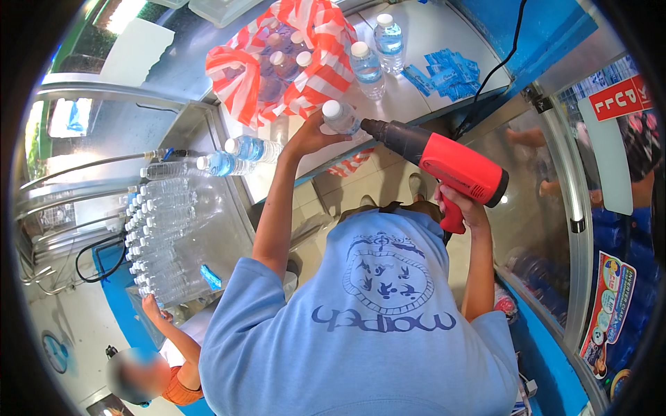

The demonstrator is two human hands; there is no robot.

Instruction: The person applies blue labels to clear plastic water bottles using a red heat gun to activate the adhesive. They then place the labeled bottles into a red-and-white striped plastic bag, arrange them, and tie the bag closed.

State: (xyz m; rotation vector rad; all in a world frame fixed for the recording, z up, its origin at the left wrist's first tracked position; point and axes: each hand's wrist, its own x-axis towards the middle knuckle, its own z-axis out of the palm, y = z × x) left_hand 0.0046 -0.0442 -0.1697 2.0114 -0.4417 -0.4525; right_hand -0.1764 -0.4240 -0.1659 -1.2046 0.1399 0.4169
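My left hand [313, 136] is around a small clear plastic bottle [342, 119] with a white cap, at the front edge of the white tiled counter [416, 96]. A red and black heat gun [442, 158] is in my right hand [460, 205], gripped by its handle. Its nozzle points left and sits close beside the bottle; whether they touch cannot be told. Just behind the bottle rests a red-and-white striped plastic bag [322, 78] holding several capped bottles. Two labelled water bottles [367, 73] stand to the right of the bag.
Blue printed sleeves [447, 75] lie piled at the counter's right. Two labelled bottles [223, 164] lie on their sides at left. Beyond, many capped bottles [161, 234] line a metal surface, where another person's hand [152, 308] reaches. A black cord [499, 65] hangs at right, near a glass door [536, 208].
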